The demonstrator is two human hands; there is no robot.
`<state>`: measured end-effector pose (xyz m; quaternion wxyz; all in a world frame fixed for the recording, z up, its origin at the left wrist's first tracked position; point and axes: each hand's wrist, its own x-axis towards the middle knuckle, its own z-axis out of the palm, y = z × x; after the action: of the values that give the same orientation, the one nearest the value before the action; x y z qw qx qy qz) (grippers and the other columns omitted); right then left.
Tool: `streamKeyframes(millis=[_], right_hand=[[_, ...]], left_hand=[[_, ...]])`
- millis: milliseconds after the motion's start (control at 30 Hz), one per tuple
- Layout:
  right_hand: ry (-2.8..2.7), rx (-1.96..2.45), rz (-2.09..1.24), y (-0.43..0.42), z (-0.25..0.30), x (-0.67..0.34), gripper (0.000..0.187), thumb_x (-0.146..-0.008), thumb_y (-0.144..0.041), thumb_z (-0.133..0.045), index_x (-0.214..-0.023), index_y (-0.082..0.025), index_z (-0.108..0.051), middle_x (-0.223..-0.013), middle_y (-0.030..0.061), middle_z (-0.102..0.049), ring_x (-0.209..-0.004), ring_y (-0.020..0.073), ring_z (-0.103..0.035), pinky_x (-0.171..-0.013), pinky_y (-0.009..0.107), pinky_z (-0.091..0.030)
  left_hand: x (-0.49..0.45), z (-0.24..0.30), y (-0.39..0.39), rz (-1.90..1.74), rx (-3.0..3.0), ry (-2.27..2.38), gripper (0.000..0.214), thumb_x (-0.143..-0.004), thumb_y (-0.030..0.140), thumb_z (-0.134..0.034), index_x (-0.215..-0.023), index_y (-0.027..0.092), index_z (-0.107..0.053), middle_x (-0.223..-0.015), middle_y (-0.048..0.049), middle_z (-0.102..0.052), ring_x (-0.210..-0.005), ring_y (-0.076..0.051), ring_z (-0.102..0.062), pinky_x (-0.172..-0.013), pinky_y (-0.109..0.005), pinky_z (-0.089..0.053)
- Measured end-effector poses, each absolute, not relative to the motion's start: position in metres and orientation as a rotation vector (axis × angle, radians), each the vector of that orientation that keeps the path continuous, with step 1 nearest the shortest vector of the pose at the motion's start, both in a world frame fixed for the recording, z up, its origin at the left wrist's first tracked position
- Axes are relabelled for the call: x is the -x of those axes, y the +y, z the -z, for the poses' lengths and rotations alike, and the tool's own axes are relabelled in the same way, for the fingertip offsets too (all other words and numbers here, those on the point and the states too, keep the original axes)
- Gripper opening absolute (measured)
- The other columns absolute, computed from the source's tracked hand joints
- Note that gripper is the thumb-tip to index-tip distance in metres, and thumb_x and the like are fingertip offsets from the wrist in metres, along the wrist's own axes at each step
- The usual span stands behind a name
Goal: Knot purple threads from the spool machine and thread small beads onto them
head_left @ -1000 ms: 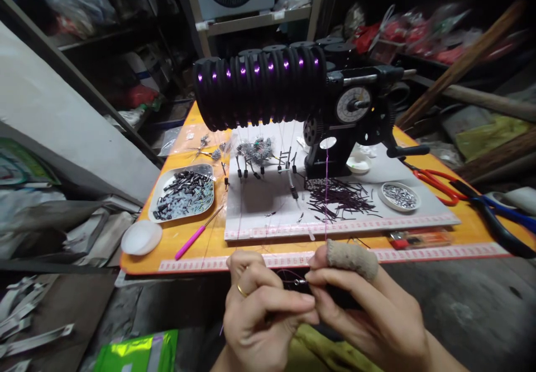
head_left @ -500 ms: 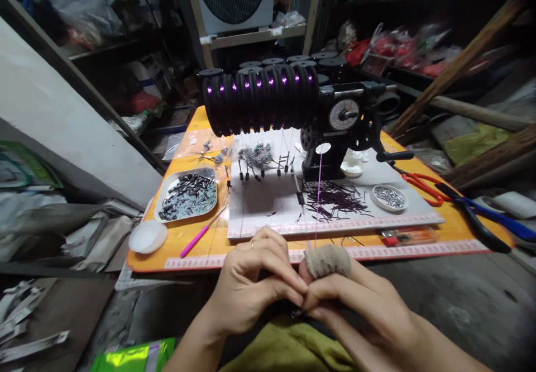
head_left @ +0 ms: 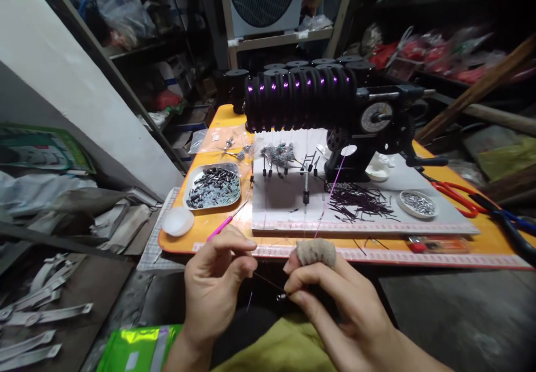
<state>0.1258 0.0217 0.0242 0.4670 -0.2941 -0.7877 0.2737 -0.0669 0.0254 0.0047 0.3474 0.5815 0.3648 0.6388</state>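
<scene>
My right hand point(head_left: 335, 294), with a beige fabric cover point(head_left: 317, 251) on one finger, pinches a small shiny metal fitting point(head_left: 281, 297) between thumb and fingers. From it a thin line point(head_left: 268, 281) slants up to my left hand point(head_left: 218, 277), whose curled thumb and fingers hold its other end; the exact grip is hidden. Both hands are in front of the table's edge, apart from each other. Beyond them a purple thread point(head_left: 335, 185) runs down from a black winding machine point(head_left: 301, 101) toward the right hand.
A tray of small dark and grey parts point(head_left: 213, 187), a pink-handled tool point(head_left: 220, 228) and a white lid point(head_left: 177, 222) lie left. Dark cut pieces point(head_left: 360, 201), a dish of metal bits point(head_left: 417, 203) and red-handled pliers point(head_left: 458, 196) are right. Measuring tape point(head_left: 473, 259) lines the front edge.
My hands, close together before, have drawn apart, the left moving left, with a line stretched between them. The view has swung a little left.
</scene>
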Motion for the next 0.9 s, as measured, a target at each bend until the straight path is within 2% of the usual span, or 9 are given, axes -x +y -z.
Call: streamKeyframes(millis=[100, 167, 267, 467, 600, 633, 733, 800, 900], right_hand=[[-1.867, 0.793, -0.747, 0.023, -0.019, -0.129, 0.017, -0.087, -0.004, -0.055, -0.091, -0.019, -0.062, -0.089, 0.0047, -0.063, -0.085, 0.0138, -0.063, -0.077, 0.022, -0.053], [-1.807, 0.832, -0.810, 0.022, -0.014, -0.132, 0.014, -0.089, -0.007, -0.057, -0.091, -0.021, -0.062, -0.092, 0.0042, -0.064, -0.088, 0.0142, -0.064, -0.079, 0.022, -0.053], [-1.728, 0.851, -0.901, 0.021, -0.010, -0.134, 0.011, -0.091, -0.012, -0.059, -0.093, -0.023, -0.062, -0.094, 0.0042, -0.064, -0.093, 0.0152, -0.065, -0.078, 0.021, -0.055], [-1.675, 0.862, -0.882, 0.020, -0.007, -0.137, 0.013, -0.090, -0.012, -0.060, -0.094, -0.024, -0.062, -0.089, 0.0022, -0.063, -0.092, 0.0142, -0.066, -0.081, 0.019, -0.055], [-1.651, 0.890, -0.808, 0.021, -0.002, -0.135, 0.011, -0.089, -0.012, -0.061, -0.092, -0.023, -0.062, -0.093, 0.0045, -0.065, -0.090, 0.0154, -0.066, -0.078, 0.021, -0.057], [-1.636, 0.896, -0.806, 0.021, 0.000, -0.134, 0.010, -0.089, -0.013, -0.061, -0.092, -0.022, -0.063, -0.093, 0.0054, -0.065, -0.090, 0.0162, -0.066, -0.077, 0.022, -0.057], [-1.577, 0.923, -0.837, 0.022, 0.007, -0.130, 0.006, -0.090, -0.016, -0.061, -0.093, -0.020, -0.064, -0.095, 0.0081, -0.065, -0.087, 0.0180, -0.067, -0.074, 0.025, -0.060], [-1.540, 0.928, -0.862, 0.022, 0.009, -0.128, 0.006, -0.091, -0.017, -0.061, -0.095, -0.019, -0.064, -0.097, 0.0092, -0.066, -0.083, 0.0178, -0.068, -0.071, 0.026, -0.061], [-1.505, 0.905, -0.895, 0.022, 0.008, -0.126, 0.007, -0.092, -0.017, -0.060, -0.097, -0.020, -0.065, -0.100, 0.0088, -0.067, -0.075, 0.0152, -0.068, -0.069, 0.026, -0.062]], left_hand=[[0.080, -0.002, 0.034, -1.371, -1.920, 1.464, 0.013, -0.097, 0.024, -0.056, -0.102, 0.024, -0.068, -0.089, -0.0037, -0.066, -0.082, -0.019, -0.060, -0.075, -0.031, -0.049], [0.091, 0.003, 0.045, -1.123, -2.177, 1.840, 0.019, -0.099, 0.023, -0.048, -0.107, 0.020, -0.064, -0.103, -0.0108, -0.065, -0.101, -0.027, -0.057, -0.090, -0.045, -0.047], [0.103, 0.015, 0.064, -0.977, -2.215, 1.995, 0.021, -0.096, 0.022, -0.050, -0.113, 0.016, -0.059, -0.108, -0.0157, -0.061, -0.105, -0.034, -0.054, -0.093, -0.056, -0.044], [0.106, 0.019, 0.056, -0.913, -2.185, 2.055, 0.028, -0.095, 0.012, -0.038, -0.118, 0.015, -0.054, -0.109, -0.0168, -0.058, -0.102, -0.034, -0.059, -0.088, -0.053, -0.049], [0.083, 0.010, 0.014, -1.099, -1.926, 1.817, 0.026, -0.097, 0.015, -0.038, -0.115, 0.021, -0.056, -0.114, -0.0118, -0.054, -0.104, -0.025, -0.060, -0.089, -0.039, -0.051], [0.073, 0.009, 0.004, -1.174, -1.747, 1.751, 0.024, -0.099, 0.020, -0.040, -0.117, 0.022, -0.057, -0.114, -0.0105, -0.054, -0.098, -0.021, -0.060, -0.082, -0.033, -0.052], [0.041, 0.012, -0.017, -1.336, -1.134, 1.523, 0.034, -0.102, 0.041, -0.043, -0.130, 0.025, -0.054, -0.088, -0.0021, -0.058, -0.054, -0.009, -0.044, -0.048, -0.021, -0.037], [0.025, 0.017, -0.024, -1.324, -1.073, 1.398, 0.039, -0.098, 0.049, -0.049, -0.124, 0.022, -0.061, -0.067, 0.0024, -0.054, -0.050, -0.008, -0.038, -0.048, -0.021, -0.032], [0.012, 0.025, -0.029, -1.344, -1.064, 1.319, 0.041, -0.095, 0.055, -0.053, -0.110, 0.020, -0.069, -0.058, 0.0031, -0.050, -0.054, -0.010, -0.044, -0.053, -0.022, -0.034]])
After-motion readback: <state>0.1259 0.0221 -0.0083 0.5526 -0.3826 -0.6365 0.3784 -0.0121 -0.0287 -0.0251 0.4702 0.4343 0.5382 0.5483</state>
